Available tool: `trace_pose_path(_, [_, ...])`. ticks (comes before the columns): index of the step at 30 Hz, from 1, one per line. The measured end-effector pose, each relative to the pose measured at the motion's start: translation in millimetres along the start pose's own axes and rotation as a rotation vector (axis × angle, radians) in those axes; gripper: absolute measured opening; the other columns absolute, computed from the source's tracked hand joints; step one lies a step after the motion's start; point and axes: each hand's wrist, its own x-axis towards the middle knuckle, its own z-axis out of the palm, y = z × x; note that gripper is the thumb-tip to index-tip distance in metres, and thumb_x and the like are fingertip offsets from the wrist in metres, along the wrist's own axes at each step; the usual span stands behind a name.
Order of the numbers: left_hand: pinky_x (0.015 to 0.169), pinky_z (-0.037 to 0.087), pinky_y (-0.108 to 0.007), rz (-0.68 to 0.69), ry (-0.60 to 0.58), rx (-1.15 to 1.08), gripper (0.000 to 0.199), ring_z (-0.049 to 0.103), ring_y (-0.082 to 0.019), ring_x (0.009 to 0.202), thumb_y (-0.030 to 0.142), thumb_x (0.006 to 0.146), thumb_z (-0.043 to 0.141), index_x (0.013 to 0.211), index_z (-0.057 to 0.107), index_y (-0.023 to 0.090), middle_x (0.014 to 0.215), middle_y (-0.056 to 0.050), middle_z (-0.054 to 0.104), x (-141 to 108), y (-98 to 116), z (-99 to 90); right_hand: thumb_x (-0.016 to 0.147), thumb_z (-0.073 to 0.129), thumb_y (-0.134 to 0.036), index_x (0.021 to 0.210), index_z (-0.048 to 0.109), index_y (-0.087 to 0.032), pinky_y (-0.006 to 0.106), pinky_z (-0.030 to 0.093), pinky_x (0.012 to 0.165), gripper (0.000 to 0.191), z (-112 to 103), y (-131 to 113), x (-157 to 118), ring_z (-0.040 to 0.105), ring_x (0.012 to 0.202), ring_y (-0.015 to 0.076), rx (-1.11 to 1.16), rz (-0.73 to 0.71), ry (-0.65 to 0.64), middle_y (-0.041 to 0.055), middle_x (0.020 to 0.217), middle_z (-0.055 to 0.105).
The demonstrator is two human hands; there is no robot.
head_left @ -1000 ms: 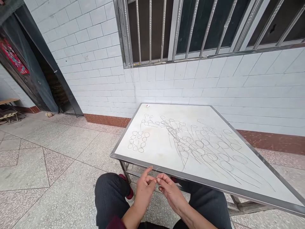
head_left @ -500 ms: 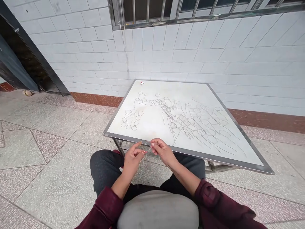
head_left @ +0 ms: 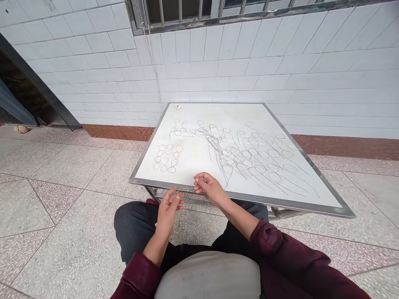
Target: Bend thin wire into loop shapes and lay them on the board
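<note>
My left hand (head_left: pixel 169 205) is at the table's near edge, its thumb and fingers pinching a thin wire ring (head_left: pixel 188 191) that sticks out to the right. Just right of it, my right hand (head_left: pixel 208 187) hovers over the metal rim with fingertips pressed together. Whatever those fingertips may hold is too small to make out. On the white tabletop (head_left: pixel 193 164), several small closed wire rings (head_left: pixel 171 169) lie in rows at the left. A tangle of looped wires with long tails (head_left: pixel 249 153) spreads across the middle and right.
A small red-and-white object (head_left: pixel 178 107) lies at the table's far left corner. Behind the table rises a white tiled wall (head_left: pixel 218 74) with a barred window (head_left: pixel 193 10). My knees (head_left: pixel 135 224) are under the near edge; a dark doorway stands far left.
My hands have moved apart: the left drew down and left with the wire ring, while the right rose slightly. The ring no longer spans both hands. The view has turned a little.
</note>
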Motion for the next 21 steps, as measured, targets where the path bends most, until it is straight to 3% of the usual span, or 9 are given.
trace_pose_path(3, [0.069,0.048,-0.025,-0.022,-0.005,0.000,0.054,0.062,-0.015,0.081,0.044,0.080,0.066,0.126,0.055,0.019,0.107,-0.010,0.069,5,-8,-12.2,0.072,0.069,-0.039,0.083,0.058,-0.020,0.026,0.053,0.058,0.025,-4,-3,22,0.058,0.060,0.0107,-0.024,-0.021,0.044,-0.0026,0.067,0.058])
trace_pose_path(6, [0.065,0.046,-0.023,-0.088,0.005,0.017,0.057,0.062,-0.014,0.075,0.045,0.073,0.072,0.121,0.058,0.017,0.095,-0.009,0.071,9,-22,-25.0,0.073,0.069,-0.028,0.078,0.058,-0.020,0.025,0.052,0.054,0.015,-8,-7,54,0.058,0.058,0.0104,-0.041,-0.024,0.089,-0.0033,0.064,0.057])
trace_pose_path(12, [0.056,0.044,-0.022,-0.205,0.017,0.061,0.059,0.061,-0.013,0.064,0.049,0.058,0.079,0.104,0.064,0.015,0.080,-0.007,0.071,11,-70,-39.0,0.073,0.066,-0.012,0.068,0.060,-0.018,0.025,0.050,0.047,0.010,-4,-11,113,0.057,0.052,0.0113,-0.125,0.027,0.129,-0.0015,0.058,0.057])
trace_pose_path(21, [0.055,0.042,-0.021,-0.343,0.029,0.100,0.055,0.060,-0.012,0.061,0.044,0.055,0.080,0.098,0.063,0.015,0.076,-0.005,0.071,16,-117,-52.9,0.076,0.067,-0.011,0.076,0.063,-0.018,0.025,0.050,0.047,0.007,4,4,133,0.062,0.051,0.0125,-0.194,-0.008,0.135,0.0010,0.067,0.061])
